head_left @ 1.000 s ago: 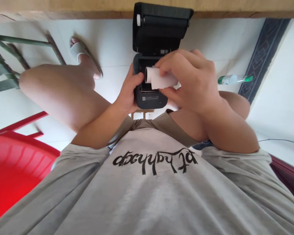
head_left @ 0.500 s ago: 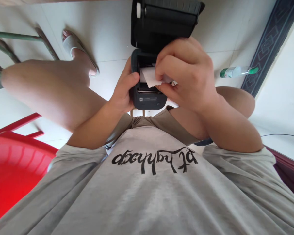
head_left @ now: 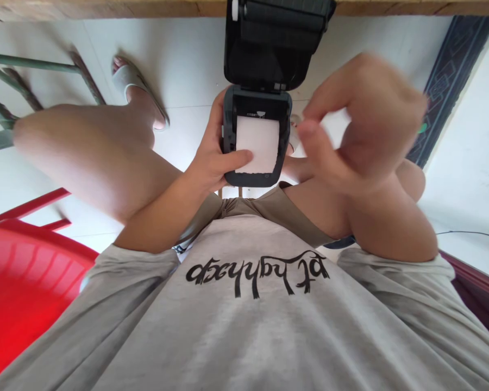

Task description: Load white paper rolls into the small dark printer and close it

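Pale tile floor (head_left: 191, 60), softly lit. Wooden table edge (head_left: 106, 10) across top of frame. Green furniture frame (head_left: 41, 63) upper left, red plastic chair (head_left: 20, 288) lower left. Dark patterned strip (head_left: 446, 76) upper right, thin cable (head_left: 468, 232) mid-right.

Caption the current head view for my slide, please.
Left hand grips an open portable printer, thumb on its white paper; right hand blurred beside it.

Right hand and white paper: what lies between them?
Head view: between the right hand and the white paper lie the black device's side rim and a narrow gap, with what looks like a foot beyond.
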The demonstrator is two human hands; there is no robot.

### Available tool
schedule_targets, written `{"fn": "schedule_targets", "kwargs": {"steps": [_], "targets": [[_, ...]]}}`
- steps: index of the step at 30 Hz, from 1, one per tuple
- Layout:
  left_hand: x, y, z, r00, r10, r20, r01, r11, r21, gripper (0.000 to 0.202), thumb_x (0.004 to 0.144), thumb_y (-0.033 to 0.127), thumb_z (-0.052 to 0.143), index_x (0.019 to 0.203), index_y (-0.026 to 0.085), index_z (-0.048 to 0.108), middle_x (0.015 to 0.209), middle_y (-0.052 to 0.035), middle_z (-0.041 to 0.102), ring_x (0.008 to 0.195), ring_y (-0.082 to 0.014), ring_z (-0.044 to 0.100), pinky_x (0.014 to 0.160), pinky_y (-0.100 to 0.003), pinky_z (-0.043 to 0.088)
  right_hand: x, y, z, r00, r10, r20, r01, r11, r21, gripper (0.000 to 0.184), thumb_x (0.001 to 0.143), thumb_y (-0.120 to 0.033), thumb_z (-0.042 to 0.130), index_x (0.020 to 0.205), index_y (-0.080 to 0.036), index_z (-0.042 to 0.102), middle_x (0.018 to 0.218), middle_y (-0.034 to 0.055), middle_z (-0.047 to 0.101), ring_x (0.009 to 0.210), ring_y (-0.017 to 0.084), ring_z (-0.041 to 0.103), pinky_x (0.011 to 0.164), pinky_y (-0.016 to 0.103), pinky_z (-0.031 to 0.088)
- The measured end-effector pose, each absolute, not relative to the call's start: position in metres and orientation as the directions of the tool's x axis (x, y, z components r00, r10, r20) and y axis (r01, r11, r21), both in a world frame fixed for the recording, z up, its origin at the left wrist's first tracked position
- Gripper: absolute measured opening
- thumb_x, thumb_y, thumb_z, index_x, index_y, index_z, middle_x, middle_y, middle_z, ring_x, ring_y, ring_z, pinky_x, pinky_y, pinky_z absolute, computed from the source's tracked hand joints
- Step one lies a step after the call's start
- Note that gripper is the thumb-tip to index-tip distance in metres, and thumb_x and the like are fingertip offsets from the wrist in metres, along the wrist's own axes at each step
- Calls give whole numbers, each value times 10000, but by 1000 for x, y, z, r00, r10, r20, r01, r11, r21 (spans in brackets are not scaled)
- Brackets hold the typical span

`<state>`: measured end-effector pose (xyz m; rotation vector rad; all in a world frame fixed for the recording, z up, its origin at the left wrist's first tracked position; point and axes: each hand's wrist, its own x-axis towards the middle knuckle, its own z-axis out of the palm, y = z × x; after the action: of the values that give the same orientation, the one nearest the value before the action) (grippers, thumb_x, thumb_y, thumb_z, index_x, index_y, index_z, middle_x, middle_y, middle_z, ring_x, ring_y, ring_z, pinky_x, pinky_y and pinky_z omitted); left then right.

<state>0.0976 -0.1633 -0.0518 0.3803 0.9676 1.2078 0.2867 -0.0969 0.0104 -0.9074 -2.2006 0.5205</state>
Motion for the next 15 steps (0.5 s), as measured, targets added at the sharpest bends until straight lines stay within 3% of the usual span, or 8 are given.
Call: {"fn": "schedule_targets", "kwargs": {"steps": [2, 4, 7, 9, 13, 15], "targets": [[100, -164, -51, 24, 915, -402, -609, 332, 720, 667, 655, 273, 938, 1277, 344, 708, 1239, -15, 789, 1301, -312, 733, 1029, -444, 643, 290, -93, 14, -384, 822, 420, 502, 568, -652, 297, 1005, -450, 565, 862, -190, 575, 874, 42, 658, 831, 101, 623, 742, 307, 454], [101, -165, -50, 21, 920, -392, -604, 324, 728, 696, 649, 289, 950, 1301, 314, 708, 1290, -37, 784, 1379, -339, 705, 1127, -482, 619, 291, -90, 15, -340, 894, 293, 529, 439, -727, 305, 1002, -486, 548, 995, -184, 578, 1046, 72, 672, 959, 115, 657, 757, 286, 477], [100, -165, -53, 44, 928, -370, -586, 324, 743, 796, 628, 276, 972, 1370, 311, 686, 1319, -44, 782, 1432, -372, 681, 1213, -544, 584, 289, -89, 15, -411, 902, 131, 458, 328, -826, 483, 994, -457, 512, 1353, -134, 491, 1366, 122, 672, 1239, 146, 693, 917, 287, 567], [98, -165, -56, 72, 924, -376, -565, 348, 748, 822, 603, 287, 990, 1366, 358, 690, 1336, -28, 786, 1441, -375, 674, 1212, -558, 592, 287, -89, 17, -457, 883, 106, 442, 329, -835, 616, 1006, -475, 484, 1485, -93, 413, 1503, 149, 627, 1307, 153, 685, 1045, 308, 574], [92, -166, -61, 100, 904, -416, -520, 404, 753, 878, 576, 323, 1014, 1384, 434, 688, 1398, -2, 768, 1407, -338, 694, 1143, -492, 642, 287, -89, 19, -461, 866, 195, 435, 412, -801, 550, 1094, -539, 337, 1325, -114, 598, 1331, 115, 689, 1140, 132, 696, 1083, 306, 560], [91, -167, -64, 119, 910, -398, -520, 399, 756, 949, 589, 325, 1011, 1456, 447, 645, 1402, 0, 759, 1367, -325, 727, 1075, -464, 668, 289, -88, 18, -510, 851, 122, 502, 410, -762, 531, 1101, -536, 347, 1257, -129, 649, 1249, 101, 712, 1140, 132, 685, 1072, 296, 547]]}}
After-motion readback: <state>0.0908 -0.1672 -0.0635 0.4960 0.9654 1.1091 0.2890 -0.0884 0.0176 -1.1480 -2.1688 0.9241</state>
